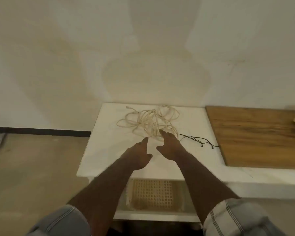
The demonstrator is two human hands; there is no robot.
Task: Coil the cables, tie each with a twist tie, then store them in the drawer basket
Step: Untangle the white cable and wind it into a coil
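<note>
Just beyond both hands' fingers lie tangled cables.

- cables in a tangle on the table top, toward the wall side
- twist ties just right of the tangle
- board at the right
- drawer basket below the front edge
- left hand, right hand over the top, near the tangle

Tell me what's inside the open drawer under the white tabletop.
A tan lattice basket sits in the open drawer. No cables show in the part that can be seen. Both forearms cover the drawer's left and right sides, so those parts cannot be checked.
</note>
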